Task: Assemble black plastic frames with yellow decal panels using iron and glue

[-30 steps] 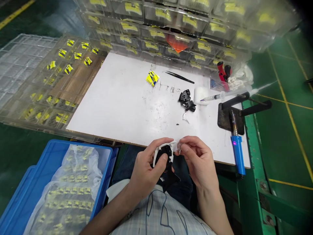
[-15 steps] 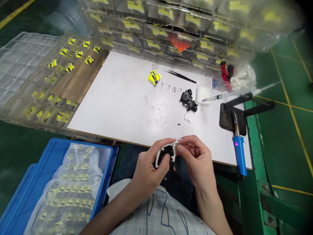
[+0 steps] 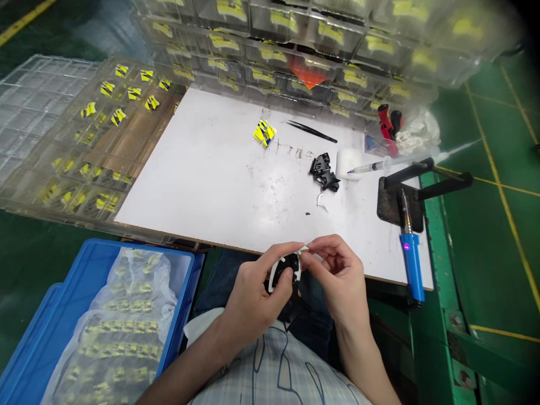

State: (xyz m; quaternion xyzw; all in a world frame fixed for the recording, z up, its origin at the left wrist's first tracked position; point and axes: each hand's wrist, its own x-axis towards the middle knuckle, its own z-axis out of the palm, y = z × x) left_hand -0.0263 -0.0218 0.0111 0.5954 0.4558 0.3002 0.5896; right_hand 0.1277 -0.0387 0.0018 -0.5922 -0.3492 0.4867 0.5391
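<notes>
In front of the table's near edge, my left hand (image 3: 264,284) grips a small white-and-black plastic part (image 3: 274,274), its thumb pressed on the black inner side. The part has a curved white rim. My right hand (image 3: 340,270) pinches the upper right corner of the same part between thumb and fingers; the exact contact is partly hidden. Farther up on the white board (image 3: 202,169) lie black plastic pieces (image 3: 324,171), a thin clear or silvery strip (image 3: 322,202), a tiny dark scrap (image 3: 307,214), a yellow-and-blue patterned piece (image 3: 264,133) and black tweezers (image 3: 312,131).
A blue soldering iron (image 3: 412,264) rests in a black stand (image 3: 390,208) at the right. A syringe (image 3: 371,167) lies over a white pad (image 3: 345,160), near red-handled pliers (image 3: 387,129). Clear compartment trays (image 3: 253,50) stand behind; a blue crate (image 3: 90,253) with bagged yellow parts sits left.
Both hands keep hold of the white-and-black part, which has tilted slightly. My right fingers have shifted a little along its upper corner. The view has moved slightly.
</notes>
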